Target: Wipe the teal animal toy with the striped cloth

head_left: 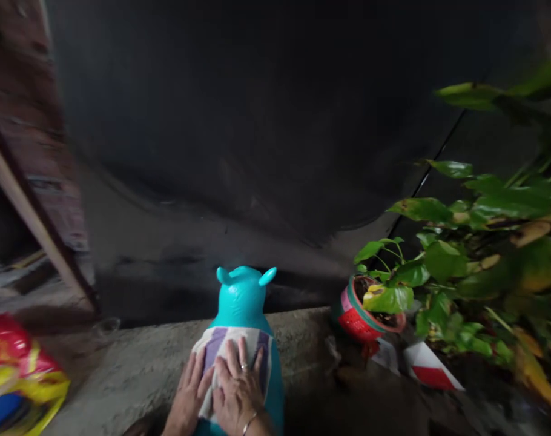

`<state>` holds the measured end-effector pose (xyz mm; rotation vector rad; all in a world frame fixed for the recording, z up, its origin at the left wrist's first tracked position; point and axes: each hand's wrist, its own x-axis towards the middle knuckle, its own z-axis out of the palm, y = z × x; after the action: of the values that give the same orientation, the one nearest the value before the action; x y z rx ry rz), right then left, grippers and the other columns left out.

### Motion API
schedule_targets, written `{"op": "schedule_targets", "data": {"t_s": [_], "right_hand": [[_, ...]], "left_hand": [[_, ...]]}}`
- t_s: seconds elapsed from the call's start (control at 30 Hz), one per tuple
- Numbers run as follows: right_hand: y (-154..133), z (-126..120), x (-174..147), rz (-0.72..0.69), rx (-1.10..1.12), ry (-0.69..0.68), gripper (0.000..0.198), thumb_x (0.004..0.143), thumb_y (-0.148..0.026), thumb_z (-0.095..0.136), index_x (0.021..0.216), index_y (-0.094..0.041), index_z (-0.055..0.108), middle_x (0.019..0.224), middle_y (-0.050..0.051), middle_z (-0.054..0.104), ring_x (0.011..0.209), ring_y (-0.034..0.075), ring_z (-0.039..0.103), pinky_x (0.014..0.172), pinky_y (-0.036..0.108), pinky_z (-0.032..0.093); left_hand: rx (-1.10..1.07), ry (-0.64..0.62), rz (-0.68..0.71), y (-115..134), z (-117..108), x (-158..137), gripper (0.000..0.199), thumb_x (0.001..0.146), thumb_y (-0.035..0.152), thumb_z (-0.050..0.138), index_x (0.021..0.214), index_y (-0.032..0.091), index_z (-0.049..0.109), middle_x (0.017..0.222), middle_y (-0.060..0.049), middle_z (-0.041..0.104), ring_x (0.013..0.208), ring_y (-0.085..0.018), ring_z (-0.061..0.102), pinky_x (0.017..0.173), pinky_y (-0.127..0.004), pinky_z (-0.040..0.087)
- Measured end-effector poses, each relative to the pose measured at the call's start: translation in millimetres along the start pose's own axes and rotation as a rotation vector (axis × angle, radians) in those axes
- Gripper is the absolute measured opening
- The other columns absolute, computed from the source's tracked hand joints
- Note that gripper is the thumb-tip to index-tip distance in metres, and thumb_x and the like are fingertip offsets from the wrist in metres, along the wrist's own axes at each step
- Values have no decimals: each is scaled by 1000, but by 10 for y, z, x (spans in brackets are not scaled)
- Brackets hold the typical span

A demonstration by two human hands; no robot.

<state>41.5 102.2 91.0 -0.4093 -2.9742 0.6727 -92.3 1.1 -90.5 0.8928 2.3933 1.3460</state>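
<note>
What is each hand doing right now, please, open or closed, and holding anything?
Left hand: open, flat on the striped cloth over the turquoise toy.
Right hand: open, palm pressed on the same cloth, no grip.

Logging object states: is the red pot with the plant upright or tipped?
Tipped. The red pot leans left on the ledge, its rim and soil facing the camera.

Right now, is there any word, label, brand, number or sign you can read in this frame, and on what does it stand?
None can be read.
Red and yellow bag: printed colours only, any lettering too blurred.
Red pot: pattern, no legible text.
Teal toy and striped cloth under both hands: no writing visible.
</note>
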Motion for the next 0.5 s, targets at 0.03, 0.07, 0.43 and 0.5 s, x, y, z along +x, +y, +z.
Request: {"op": "schedule_targets", "data": {"t_s": [0.03,0.07,0.43,0.5], "right_hand": [[15,98,-104,-13,-17,12,49,102,-45,40,149,-32,35,162,-2,12,150,33,8,112,78,18],[48,236,-224,-32,-45,37,50,101,-45,43,148,-33,37,161,-2,15,149,33,12,112,77,22],[433,1332,-997,-23,-254,349,35,92,-59,53,126,-49,59,149,-8,42,132,36,48,98,61,49],[317,1032,-871,-16,-207,237,48,93,-58,53,139,-47,48,155,-6,31,139,39,37,101,71,41]], "left_hand": [[30,5,-13,-19,8,-160,64,95,50,21,136,13,53,156,-12,36,150,-24,14,126,-46,21],[54,8,-32,-38,19,-332,60,97,47,21,138,16,52,156,-10,35,150,-23,15,125,-45,24],[184,60,35,10,109,-1316,50,96,39,28,136,24,54,155,-3,37,149,-22,23,124,-50,27],[181,81,-29,115,70,-1208,51,95,41,26,137,27,54,153,-1,41,148,-19,25,124,-46,28]]}}
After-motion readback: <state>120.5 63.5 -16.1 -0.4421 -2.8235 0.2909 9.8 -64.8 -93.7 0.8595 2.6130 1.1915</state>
